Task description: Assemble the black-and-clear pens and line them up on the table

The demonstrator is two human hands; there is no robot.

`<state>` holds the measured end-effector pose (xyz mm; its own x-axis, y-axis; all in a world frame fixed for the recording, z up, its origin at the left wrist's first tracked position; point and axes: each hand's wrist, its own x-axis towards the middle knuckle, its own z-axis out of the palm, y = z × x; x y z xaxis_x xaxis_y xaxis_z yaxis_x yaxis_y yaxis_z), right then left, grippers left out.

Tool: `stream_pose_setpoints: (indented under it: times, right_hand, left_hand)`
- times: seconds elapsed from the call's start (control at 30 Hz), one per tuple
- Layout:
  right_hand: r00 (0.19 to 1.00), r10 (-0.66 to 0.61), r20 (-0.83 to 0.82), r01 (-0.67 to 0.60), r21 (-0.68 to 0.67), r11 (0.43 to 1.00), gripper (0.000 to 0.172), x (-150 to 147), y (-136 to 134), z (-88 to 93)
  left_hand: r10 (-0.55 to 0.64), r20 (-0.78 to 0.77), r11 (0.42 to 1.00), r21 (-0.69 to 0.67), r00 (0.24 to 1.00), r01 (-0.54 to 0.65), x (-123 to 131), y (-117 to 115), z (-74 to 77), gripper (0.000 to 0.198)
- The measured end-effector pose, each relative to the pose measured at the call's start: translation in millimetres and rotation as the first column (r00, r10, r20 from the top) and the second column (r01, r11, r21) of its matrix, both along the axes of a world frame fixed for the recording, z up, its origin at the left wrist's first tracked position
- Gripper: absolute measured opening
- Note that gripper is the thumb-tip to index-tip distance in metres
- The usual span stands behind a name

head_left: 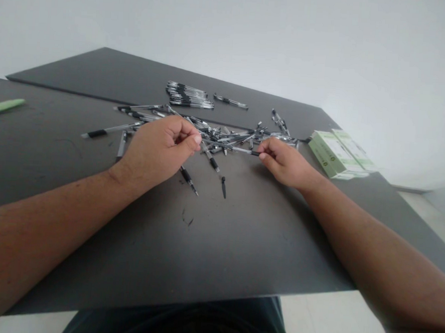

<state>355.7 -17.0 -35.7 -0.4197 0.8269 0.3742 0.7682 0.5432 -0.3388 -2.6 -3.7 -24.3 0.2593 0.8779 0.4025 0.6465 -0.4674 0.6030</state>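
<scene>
The person's left hand [166,140] and right hand [281,161] pinch opposite ends of a clear pen [242,149], near scattered pens [247,136] on the grey table [248,238]

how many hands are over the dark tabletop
2: the left hand, at the left end of a pen, and the right hand, its fingers pinching that pen's dark right end. Neither is hidden.
</scene>
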Motion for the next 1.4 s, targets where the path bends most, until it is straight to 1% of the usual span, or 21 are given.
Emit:
stream_pose_setpoints:
  times: [0.37, 0.53, 0.73, 1.0, 1.1, 1.27, 1.4]
  right_hand:
    - [1.000, -0.017, -0.001, 0.017, -0.017, 1.000, 0.013, -0.4, -0.5, 1.0]
    - [1.000, -0.001, -0.010, 0.001, -0.025, 1.000, 0.013, 0.5, 0.3, 1.5]
    - [1.000, -0.021, -0.007, 0.020, -0.040, 0.999, 0.013, 0.1, 0.4, 1.4]
    - [1.000, -0.013, -0.002, 0.013, -0.033, 0.999, 0.013, 0.1, 0.2, 0.5]
    - [1.000, -0.006, 0.001, 0.006, -0.034, 0.999, 0.013, 0.0, 0.1, 1.0]
    - [1.000, -0.013, -0.010, 0.012, -0.031, 0.999, 0.011, -0.1, 0.0, 0.8]
    - [1.000, -0.014, -0.013, 0.014, -0.039, 0.999, 0.013, 0.5, 0.3, 0.1]
  left_hand:
    - [0.031, -0.026, 0.999, -0.025, 0.999, -0.031, 1.5, -0.8, 1.6, 0.022]
    - [0.033, -0.022, 0.999, -0.039, 0.999, -0.034, 2.2, -1.8, 2.1, 0.025]
    - [0.018, -0.003, 0.999, -0.046, 1.000, -0.018, 2.7, -2.7, 4.1, 0.028]
    - [0.040, -0.025, 0.998, -0.039, 0.999, -0.041, 1.5, -2.1, 2.9, 0.024]
    - [0.029, -0.039, 0.999, -0.040, 0.999, -0.030, 1.0, -1.4, 2.6, 0.024]
    - [0.008, -0.012, 1.000, -0.009, 1.000, -0.008, 1.2, -1.2, 2.1, 0.022]
    - [0.017, -0.025, 1.000, -0.010, 1.000, -0.017, 1.8, -1.3, 2.7, 0.022]
